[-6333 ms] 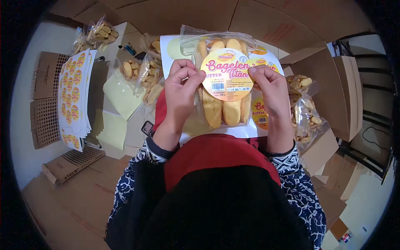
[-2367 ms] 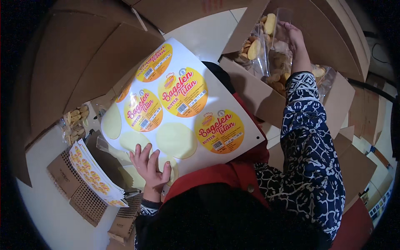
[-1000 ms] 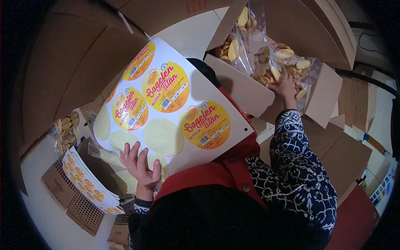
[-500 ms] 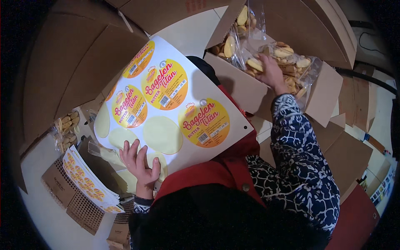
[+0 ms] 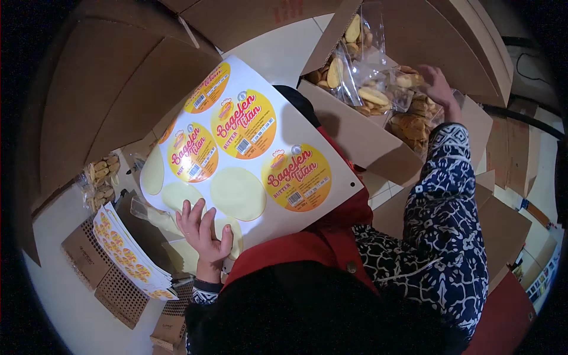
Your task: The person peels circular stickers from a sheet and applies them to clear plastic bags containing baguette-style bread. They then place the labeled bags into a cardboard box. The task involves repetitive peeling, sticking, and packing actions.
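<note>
A large sheet of round yellow-and-orange stickers (image 5: 346, 177), with several pale blank circles, lies across my lap. My left hand (image 5: 204, 236) rests on its lower left part, fingers spread. At the upper right, my right hand (image 5: 441, 92) is in an open cardboard box (image 5: 349, 124), its fingers curled on a clear plastic bag (image 5: 402, 83) of bread pieces; part of the grip is hidden. Other bags of oblong golden bread pieces (image 5: 334, 71) lie in the box around it, and brown bread pieces (image 5: 408, 127) show below the hand.
A stack of sticker sheets (image 5: 124, 251) lies at left on perforated cardboard pieces (image 5: 118, 296). A small bag of bread pieces (image 5: 103, 183) sits above it. Large cardboard panels (image 5: 89, 94) surround me at upper left and top, and folded cardboard (image 5: 497, 219) lies at right.
My right hand has moved rightward and up within the box, and bags there have shifted, showing brown pieces underneath. My left hand stays on the sheet. Earlier, both hands held a labelled bag.
</note>
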Available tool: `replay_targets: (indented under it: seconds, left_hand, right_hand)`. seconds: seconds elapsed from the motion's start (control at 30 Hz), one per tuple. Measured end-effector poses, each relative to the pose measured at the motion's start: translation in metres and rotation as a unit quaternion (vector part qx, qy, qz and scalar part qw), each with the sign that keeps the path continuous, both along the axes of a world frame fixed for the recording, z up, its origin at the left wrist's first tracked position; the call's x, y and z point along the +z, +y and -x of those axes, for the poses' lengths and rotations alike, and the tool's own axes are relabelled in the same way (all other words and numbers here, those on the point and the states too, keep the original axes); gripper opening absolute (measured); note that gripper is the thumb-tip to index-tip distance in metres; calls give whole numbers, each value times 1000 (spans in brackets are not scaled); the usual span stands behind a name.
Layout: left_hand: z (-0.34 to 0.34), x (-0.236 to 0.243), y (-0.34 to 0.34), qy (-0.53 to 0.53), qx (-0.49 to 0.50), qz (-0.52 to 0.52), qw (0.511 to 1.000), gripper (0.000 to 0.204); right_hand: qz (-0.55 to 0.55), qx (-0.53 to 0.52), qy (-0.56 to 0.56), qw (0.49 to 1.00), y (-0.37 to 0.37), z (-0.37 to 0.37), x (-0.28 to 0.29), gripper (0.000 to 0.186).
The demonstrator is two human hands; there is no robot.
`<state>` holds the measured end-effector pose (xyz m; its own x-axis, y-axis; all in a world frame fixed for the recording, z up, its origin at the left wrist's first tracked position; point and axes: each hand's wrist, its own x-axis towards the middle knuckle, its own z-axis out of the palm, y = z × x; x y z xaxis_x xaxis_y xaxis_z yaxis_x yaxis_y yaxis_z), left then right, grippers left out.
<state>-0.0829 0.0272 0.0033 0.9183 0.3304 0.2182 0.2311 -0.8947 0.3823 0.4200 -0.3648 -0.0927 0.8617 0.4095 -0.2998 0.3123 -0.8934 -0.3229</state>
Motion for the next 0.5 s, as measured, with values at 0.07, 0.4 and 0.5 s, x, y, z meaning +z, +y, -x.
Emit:
replay_targets:
  seconds: [0.07, 0.4, 0.5]
  left_hand:
    - [1, 1, 0, 4, 3, -2, 1000, 38]
    - [5, 2, 0, 20, -18, -15, 1000, 39]
    - [6, 1, 1, 5, -4, -1, 1000, 38]
  right_hand:
    - [295, 102, -76, 947, 8, 12, -10, 78]
    - [224, 43, 10, 974, 33, -23, -20, 60]
    - [198, 86, 10, 976, 41, -34, -24, 44]
